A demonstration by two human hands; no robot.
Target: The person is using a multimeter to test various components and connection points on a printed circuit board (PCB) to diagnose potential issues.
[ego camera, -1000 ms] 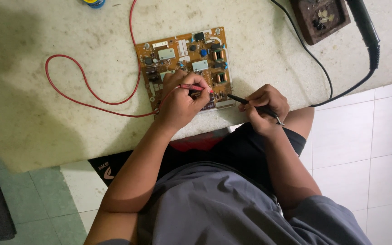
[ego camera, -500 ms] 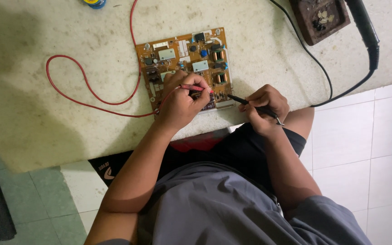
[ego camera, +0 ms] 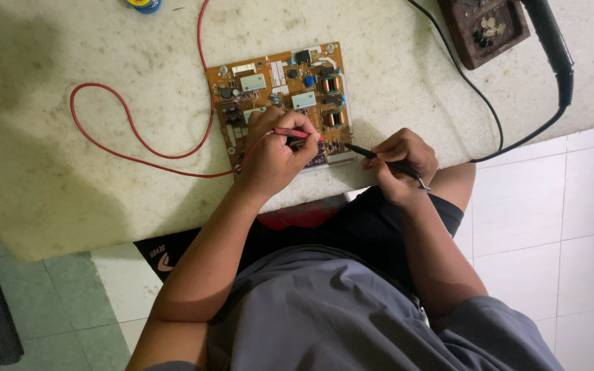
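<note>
Left hand: your left hand (ego camera: 275, 154) is gripping the red probe (ego camera: 295, 134) on the circuit board (ego camera: 280, 96).
Right hand: your right hand (ego camera: 401, 165) is pinching the black probe (ego camera: 372, 154) beside the board.
Surface: the speckled stone table (ego camera: 70, 185) is lying under the board; pale floor tiles (ego camera: 551, 227) are showing past it.

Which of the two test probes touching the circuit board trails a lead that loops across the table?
The red probe in the left hand; its red lead loops over the table. The black probe shows no such loop.
</note>
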